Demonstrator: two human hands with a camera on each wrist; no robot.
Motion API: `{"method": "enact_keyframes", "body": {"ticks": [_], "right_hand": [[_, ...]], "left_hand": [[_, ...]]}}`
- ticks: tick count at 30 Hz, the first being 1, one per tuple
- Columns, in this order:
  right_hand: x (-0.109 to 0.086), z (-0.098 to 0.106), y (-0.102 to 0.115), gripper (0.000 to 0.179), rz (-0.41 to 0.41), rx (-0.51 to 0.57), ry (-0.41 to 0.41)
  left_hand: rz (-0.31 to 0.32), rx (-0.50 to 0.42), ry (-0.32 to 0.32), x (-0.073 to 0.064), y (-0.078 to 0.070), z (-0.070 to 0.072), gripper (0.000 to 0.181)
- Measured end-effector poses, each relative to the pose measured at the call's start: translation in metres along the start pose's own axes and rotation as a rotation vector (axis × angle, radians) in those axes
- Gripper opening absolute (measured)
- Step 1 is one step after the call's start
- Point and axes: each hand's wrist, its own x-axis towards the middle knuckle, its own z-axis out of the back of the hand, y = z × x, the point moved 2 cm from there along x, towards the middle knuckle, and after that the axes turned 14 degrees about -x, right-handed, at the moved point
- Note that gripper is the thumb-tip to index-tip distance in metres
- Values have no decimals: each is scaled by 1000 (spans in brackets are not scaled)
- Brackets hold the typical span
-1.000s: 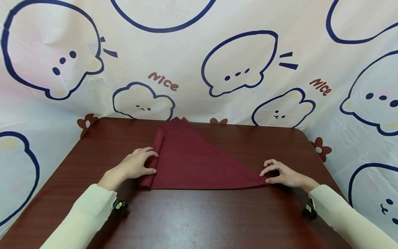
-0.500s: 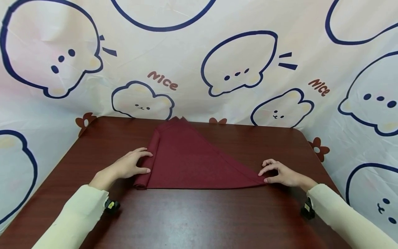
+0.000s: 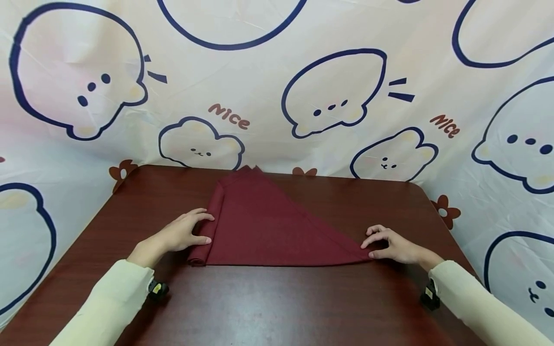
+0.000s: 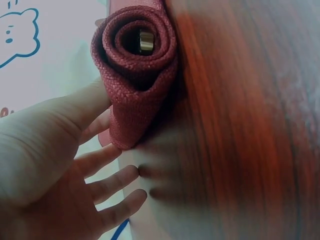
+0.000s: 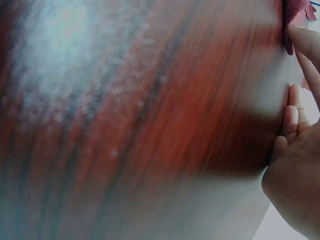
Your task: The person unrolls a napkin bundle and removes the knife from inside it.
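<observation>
We see the left hand (image 3: 182,233) and the rolled side of the dark-red woven cloth (image 3: 203,252) slightly closer than a second ago to the left edge of the reddish-brown wooden table (image 3: 97,238).

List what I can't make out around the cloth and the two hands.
Shiny object inside the roll: left wrist view; the wrapped cloth hides most of it, so its identity is unclear.
Right hand's contact with the cloth corner: right wrist view; the thumb and the picture's right edge hide whether it pinches or only presses.
Surface under the cloth: head view; the cloth covers it.
Table's near edge: head view; cut off by the bottom edge.
</observation>
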Motion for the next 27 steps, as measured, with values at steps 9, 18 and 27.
{"method": "enact_keyframes", "body": {"ticks": [9, 18, 27], "right_hand": [[0, -1, 0, 17, 1, 1, 13], [4, 2, -1, 16, 15, -12, -4], [3, 0, -5, 16, 8, -9, -7]], "left_hand": [[-1, -10, -6, -2, 0, -2, 56], [4, 18, -13, -1, -4, 0, 58], [-16, 51, -51, -2, -16, -1, 56]]}}
